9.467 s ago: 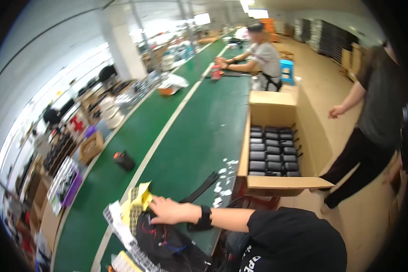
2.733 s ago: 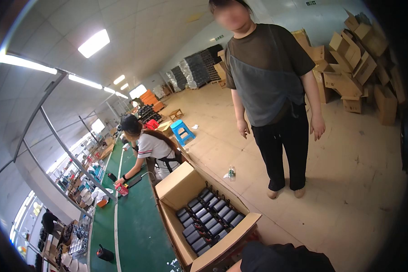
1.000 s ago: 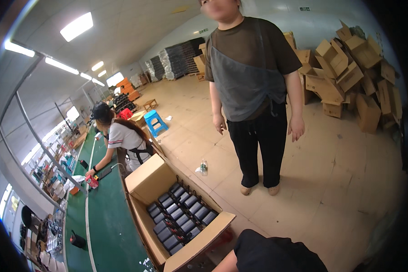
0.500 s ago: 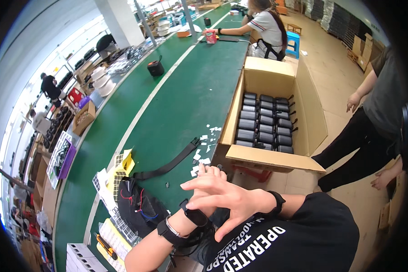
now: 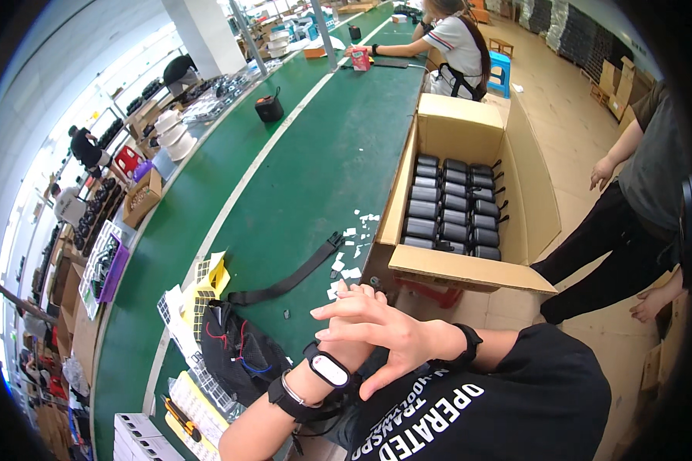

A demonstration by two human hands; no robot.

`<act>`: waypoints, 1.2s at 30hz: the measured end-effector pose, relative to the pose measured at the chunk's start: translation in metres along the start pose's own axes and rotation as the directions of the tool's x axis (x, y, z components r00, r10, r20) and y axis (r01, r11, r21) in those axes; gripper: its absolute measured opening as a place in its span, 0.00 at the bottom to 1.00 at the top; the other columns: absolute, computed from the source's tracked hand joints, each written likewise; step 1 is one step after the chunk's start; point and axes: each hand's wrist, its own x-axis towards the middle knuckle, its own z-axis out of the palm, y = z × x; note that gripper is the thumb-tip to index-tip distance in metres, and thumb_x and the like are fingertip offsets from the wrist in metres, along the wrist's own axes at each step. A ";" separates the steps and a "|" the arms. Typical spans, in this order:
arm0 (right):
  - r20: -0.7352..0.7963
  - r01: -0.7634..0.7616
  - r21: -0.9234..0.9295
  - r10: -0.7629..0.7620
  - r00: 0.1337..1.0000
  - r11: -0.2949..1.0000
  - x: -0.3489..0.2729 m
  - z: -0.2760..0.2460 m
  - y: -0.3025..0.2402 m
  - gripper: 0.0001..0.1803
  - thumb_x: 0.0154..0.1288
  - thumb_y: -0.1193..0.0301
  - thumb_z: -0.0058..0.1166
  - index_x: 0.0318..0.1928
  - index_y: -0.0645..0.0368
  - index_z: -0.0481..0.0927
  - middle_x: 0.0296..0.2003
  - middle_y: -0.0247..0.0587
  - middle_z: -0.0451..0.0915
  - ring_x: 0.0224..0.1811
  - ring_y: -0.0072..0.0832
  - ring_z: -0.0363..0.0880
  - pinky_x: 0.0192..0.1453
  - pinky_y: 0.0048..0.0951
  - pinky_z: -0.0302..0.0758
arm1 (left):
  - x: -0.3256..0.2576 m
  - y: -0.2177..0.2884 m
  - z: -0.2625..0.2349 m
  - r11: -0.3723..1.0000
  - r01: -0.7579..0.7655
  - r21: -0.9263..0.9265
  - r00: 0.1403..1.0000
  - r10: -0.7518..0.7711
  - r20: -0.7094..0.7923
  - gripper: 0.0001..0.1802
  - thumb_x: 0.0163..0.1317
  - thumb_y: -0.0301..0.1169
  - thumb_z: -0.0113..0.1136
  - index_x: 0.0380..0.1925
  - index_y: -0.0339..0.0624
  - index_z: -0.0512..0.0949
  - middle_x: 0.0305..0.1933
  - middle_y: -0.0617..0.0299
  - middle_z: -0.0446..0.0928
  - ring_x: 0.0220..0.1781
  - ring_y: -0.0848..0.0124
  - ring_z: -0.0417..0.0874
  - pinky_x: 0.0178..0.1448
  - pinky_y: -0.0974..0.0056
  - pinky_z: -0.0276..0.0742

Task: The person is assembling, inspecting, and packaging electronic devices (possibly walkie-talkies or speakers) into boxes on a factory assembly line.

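Note:
My right hand (image 5: pixel 396 334), with a black band at its wrist, lies across my left hand (image 5: pixel 351 294) with its fingers spread. Only the fingertips of my left hand show past it, and they are extended. On my left wrist sit a black strap with a white-faced tracker (image 5: pixel 329 369) and a thin bracelet. Neither hand holds anything. Both hover over the near edge of the green workbench (image 5: pixel 307 169), just in front of my black shirt. Closest to them are a black bag (image 5: pixel 238 353) with red and blue wires and a long black strap (image 5: pixel 292 276).
An open cardboard box (image 5: pixel 469 269) with rows of black devices (image 5: pixel 454 207) stands right of the bench. White paper scraps (image 5: pixel 350 246) and yellow sheets (image 5: pixel 207 280) lie on the green top. One person (image 5: pixel 638 200) stands at the right; another (image 5: pixel 454 46) sits further along the bench.
The view has swung down from the standing person and ceiling to the bench. My hands have come into view, crossed one over the other, and barely shifted in the last half second.

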 end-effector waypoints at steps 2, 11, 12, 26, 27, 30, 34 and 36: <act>-0.002 -0.021 0.010 0.021 1.000 1.000 -0.002 0.000 0.002 0.42 0.44 0.55 0.68 0.58 0.60 0.68 0.59 0.53 0.63 0.58 0.45 0.64 0.61 0.46 0.61 | 0.000 0.000 0.002 1.000 -0.005 -0.029 1.000 0.006 0.020 0.22 0.52 0.38 0.54 0.46 0.37 0.70 0.46 0.51 0.71 0.55 0.56 0.70 0.62 0.48 0.59; 0.018 -0.051 -0.033 0.052 0.998 0.998 -0.006 -0.001 0.005 0.43 0.45 0.50 0.67 0.57 0.64 0.68 0.58 0.55 0.65 0.59 0.45 0.65 0.65 0.52 0.55 | 0.000 -0.001 0.005 0.989 -0.019 -0.144 0.994 0.034 0.101 0.21 0.54 0.37 0.53 0.45 0.36 0.70 0.46 0.51 0.71 0.55 0.57 0.71 0.62 0.48 0.59; 0.009 -0.055 -0.032 0.056 0.998 0.998 -0.005 -0.001 0.005 0.42 0.46 0.52 0.66 0.58 0.62 0.68 0.58 0.53 0.65 0.59 0.44 0.65 0.63 0.49 0.58 | 0.000 -0.001 0.005 0.988 -0.020 -0.156 0.993 0.038 0.110 0.21 0.54 0.37 0.53 0.45 0.36 0.70 0.46 0.51 0.72 0.55 0.57 0.71 0.62 0.48 0.59; -0.092 -0.165 -0.053 0.160 0.983 0.985 -0.011 -0.013 0.013 0.39 0.56 0.44 0.54 0.54 0.67 0.70 0.54 0.55 0.68 0.56 0.44 0.69 0.60 0.40 0.66 | -0.009 0.008 0.001 0.971 -0.018 -0.239 0.989 0.052 0.139 0.20 0.57 0.38 0.52 0.45 0.35 0.71 0.46 0.51 0.73 0.54 0.58 0.73 0.61 0.50 0.61; -0.092 -0.167 -0.052 0.161 0.983 0.985 -0.012 -0.014 0.015 0.39 0.56 0.44 0.54 0.54 0.67 0.70 0.54 0.55 0.68 0.56 0.44 0.69 0.60 0.40 0.66 | -0.009 0.010 -0.002 0.983 -0.027 -0.181 0.997 0.040 0.069 0.21 0.58 0.39 0.52 0.46 0.35 0.71 0.46 0.51 0.74 0.54 0.59 0.74 0.60 0.51 0.63; -0.161 -0.227 -0.107 0.208 0.965 0.968 -0.013 -0.016 0.023 0.35 0.62 0.44 0.45 0.54 0.66 0.71 0.54 0.52 0.69 0.56 0.42 0.69 0.59 0.37 0.66 | -0.014 0.008 -0.014 0.957 0.062 -0.282 0.985 -0.013 0.172 0.20 0.58 0.40 0.55 0.45 0.37 0.72 0.46 0.52 0.73 0.52 0.57 0.74 0.59 0.51 0.64; -0.262 -0.312 -0.132 0.270 0.927 0.941 -0.016 -0.017 0.039 0.24 0.66 0.57 0.47 0.53 0.64 0.71 0.52 0.51 0.71 0.55 0.42 0.70 0.58 0.35 0.67 | -0.022 0.005 -0.046 0.910 0.082 -0.405 0.990 -0.026 0.141 0.23 0.58 0.42 0.57 0.47 0.37 0.72 0.48 0.50 0.73 0.53 0.56 0.73 0.59 0.51 0.65; -0.285 -0.339 -0.148 0.289 0.914 0.929 -0.025 -0.020 0.050 0.24 0.67 0.57 0.46 0.53 0.64 0.71 0.52 0.51 0.71 0.55 0.42 0.70 0.58 0.35 0.67 | -0.030 0.010 -0.082 0.846 0.035 -0.532 0.992 -0.093 -0.083 0.24 0.57 0.38 0.57 0.50 0.35 0.71 0.49 0.48 0.73 0.54 0.55 0.73 0.62 0.53 0.63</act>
